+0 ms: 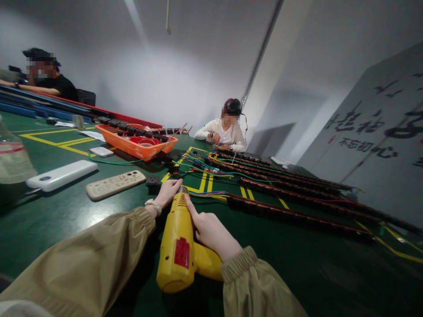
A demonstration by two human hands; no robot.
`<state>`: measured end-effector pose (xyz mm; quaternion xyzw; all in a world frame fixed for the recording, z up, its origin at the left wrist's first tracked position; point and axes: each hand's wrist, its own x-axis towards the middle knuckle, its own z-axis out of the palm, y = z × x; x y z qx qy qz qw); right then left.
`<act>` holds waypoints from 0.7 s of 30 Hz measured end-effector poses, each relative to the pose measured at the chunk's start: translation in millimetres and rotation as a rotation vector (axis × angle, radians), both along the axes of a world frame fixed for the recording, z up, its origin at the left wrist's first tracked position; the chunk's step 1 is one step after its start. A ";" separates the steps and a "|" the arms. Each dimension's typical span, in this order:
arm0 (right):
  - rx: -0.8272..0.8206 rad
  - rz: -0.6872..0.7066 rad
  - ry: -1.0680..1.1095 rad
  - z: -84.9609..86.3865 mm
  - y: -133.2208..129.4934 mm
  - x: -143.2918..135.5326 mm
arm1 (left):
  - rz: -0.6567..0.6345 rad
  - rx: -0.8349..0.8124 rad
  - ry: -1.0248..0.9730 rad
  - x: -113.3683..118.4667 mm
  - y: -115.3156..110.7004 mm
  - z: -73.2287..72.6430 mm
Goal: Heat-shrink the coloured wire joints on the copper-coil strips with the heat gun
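Note:
A yellow heat gun (176, 246) with a red label is held in my right hand (211, 231), its index finger laid along the barrel. The metal nozzle (183, 189) points away from me, close beside my left hand (168, 192). My left hand is closed; the nozzle and its own back hide what is between the fingers. A black socket-like block (152, 184) sits just left of that hand. Coloured wires (211, 193) run from behind the nozzle to the nearest long dark strip (280, 212).
More dark strips (297, 187) with wires lie at the right. An orange basket (142, 152) holds black parts. Left are a phone (115, 184), a white power bank (62, 175) and a bottle (15, 163). One person (228, 127) sits opposite, another (53, 79) far left.

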<state>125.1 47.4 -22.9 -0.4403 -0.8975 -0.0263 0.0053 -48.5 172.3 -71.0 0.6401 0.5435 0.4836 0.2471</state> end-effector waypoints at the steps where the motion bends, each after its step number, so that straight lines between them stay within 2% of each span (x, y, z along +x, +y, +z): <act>1: -0.009 0.000 0.005 0.0 -0.1 0.5 | -0.007 -0.008 -0.008 -0.3 0.2 -0.1; 9: -0.082 -0.052 0.024 1.8 -4.2 15.8 | -0.024 -0.010 0.018 0.1 3.5 -5.4; 21: -0.224 -0.202 0.106 2.7 -9.0 60.1 | -0.008 -0.020 -0.007 0.7 -2.6 -0.1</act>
